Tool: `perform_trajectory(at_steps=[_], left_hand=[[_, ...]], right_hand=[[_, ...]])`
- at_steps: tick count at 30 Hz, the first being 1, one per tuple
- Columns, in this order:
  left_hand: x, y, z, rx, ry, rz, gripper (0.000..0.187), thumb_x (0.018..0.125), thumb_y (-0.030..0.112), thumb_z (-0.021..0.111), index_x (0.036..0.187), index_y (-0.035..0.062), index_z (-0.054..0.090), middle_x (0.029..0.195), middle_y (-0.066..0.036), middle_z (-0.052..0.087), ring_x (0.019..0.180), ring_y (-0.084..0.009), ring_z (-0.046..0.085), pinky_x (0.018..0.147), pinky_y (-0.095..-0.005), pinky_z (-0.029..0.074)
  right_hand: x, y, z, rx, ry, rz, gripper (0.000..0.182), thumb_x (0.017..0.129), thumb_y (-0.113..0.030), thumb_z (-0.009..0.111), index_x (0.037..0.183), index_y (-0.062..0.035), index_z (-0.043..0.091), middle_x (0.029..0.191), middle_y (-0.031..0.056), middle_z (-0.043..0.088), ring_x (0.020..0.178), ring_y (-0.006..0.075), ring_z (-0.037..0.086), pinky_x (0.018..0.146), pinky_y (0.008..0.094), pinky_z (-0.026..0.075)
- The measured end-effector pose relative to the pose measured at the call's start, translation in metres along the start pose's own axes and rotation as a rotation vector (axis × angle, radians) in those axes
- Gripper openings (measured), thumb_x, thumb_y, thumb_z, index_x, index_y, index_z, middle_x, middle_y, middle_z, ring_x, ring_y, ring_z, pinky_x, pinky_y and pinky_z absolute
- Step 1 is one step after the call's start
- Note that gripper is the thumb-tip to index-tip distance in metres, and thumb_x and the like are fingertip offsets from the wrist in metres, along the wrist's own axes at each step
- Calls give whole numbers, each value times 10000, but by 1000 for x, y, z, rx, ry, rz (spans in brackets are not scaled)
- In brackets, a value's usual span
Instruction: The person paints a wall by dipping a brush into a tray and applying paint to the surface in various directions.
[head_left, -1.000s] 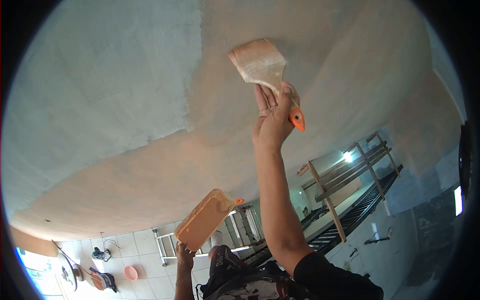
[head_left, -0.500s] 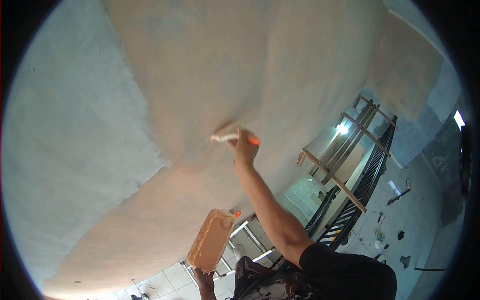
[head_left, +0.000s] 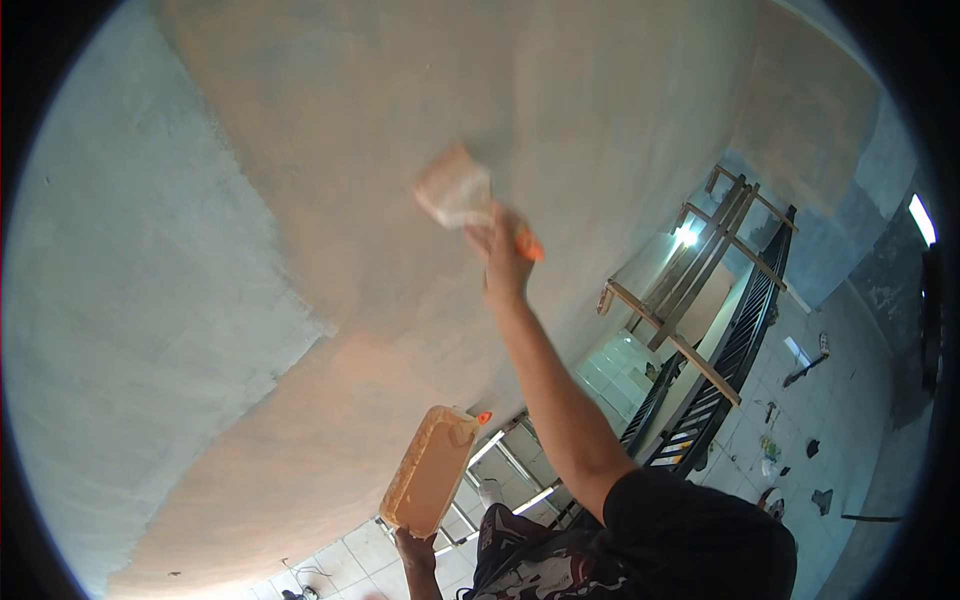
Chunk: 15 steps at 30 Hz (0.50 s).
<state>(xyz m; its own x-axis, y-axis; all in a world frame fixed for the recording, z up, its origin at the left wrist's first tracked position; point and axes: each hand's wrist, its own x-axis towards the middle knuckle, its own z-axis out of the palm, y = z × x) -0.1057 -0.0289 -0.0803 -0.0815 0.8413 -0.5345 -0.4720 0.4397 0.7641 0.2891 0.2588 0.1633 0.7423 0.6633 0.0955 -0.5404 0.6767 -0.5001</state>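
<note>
My right hand point(head_left: 508, 258) is closed around the orange handle of a wide paintbrush point(head_left: 455, 187). The brush is blurred by motion, its broad face turned to view. It is at the wall point(head_left: 370, 150), over the peach-brown coated area; contact is hard to make out. Lower down, my left hand point(head_left: 416, 550) grips the bottom end of a rectangular paint tray point(head_left: 430, 475), tilted and holding brownish paint. Dried paint crusts the tray's inner sides. A small orange tip point(head_left: 484, 418), perhaps of another tool, sticks out at its upper corner.
A metal ladder point(head_left: 510, 460) stands below beside the tray. To the right are a wooden scaffold frame point(head_left: 680, 350) and a black railing point(head_left: 740, 345). Scattered items, including a dark object point(head_left: 822, 502), lie on the tiled floor point(head_left: 740, 460). The wall's left part point(head_left: 130, 270) is pale grey.
My right hand has moved up the wall with the paintbrush, whose face now shows more fully. The tray in my left hand appears slightly higher and further right as the view shifts.
</note>
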Motion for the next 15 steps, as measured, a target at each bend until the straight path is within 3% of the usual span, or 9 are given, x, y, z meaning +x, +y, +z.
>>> perform_trajectory(at_steps=[3,6,7,9,11,15], left_hand=[[4,-2,-9,2,-71,20,616,876,373,539,1396,71,407,1343,-147,513,1217,-329,525,935,-531,469],[1,3,-5,52,4,-5,689,842,423,577,1410,79,391,1352,-148,511,1224,-341,519,955,-550,449],[0,7,-6,79,23,-27,723,829,439,586,1422,82,379,1363,-151,506,1239,-347,508,978,-556,435],[8,4,-24,88,-4,-29,729,815,458,603,1411,92,401,1367,-134,506,1227,-339,516,980,-541,443],[12,7,-22,91,-19,-38,735,800,476,620,1401,102,423,1371,-117,507,1215,-332,525,982,-526,450],[1,12,-12,95,-41,-38,764,783,478,634,1407,97,413,1379,-121,498,1235,-336,506,988,-533,442]], right_hand=[[-33,43,-86,-103,217,112,257,917,-208,670,1080,-26,590,1055,87,630,937,202,661,849,391,581],[-31,42,-91,-282,346,183,232,932,-206,641,1084,-36,599,1015,86,651,854,188,677,811,348,590],[-22,37,-77,-260,345,172,232,932,-206,641,1084,-36,599,1015,86,651,854,188,677,811,348,590],[2,8,-28,-502,177,123,219,934,-215,638,1063,-41,610,969,72,650,814,160,659,775,339,594],[14,-39,41,-301,2,-26,217,934,-217,634,1039,-28,617,949,74,645,802,145,648,757,340,601],[20,-149,156,132,-241,-148,308,925,-232,650,1109,1,569,1045,127,614,888,236,665,861,424,589]])
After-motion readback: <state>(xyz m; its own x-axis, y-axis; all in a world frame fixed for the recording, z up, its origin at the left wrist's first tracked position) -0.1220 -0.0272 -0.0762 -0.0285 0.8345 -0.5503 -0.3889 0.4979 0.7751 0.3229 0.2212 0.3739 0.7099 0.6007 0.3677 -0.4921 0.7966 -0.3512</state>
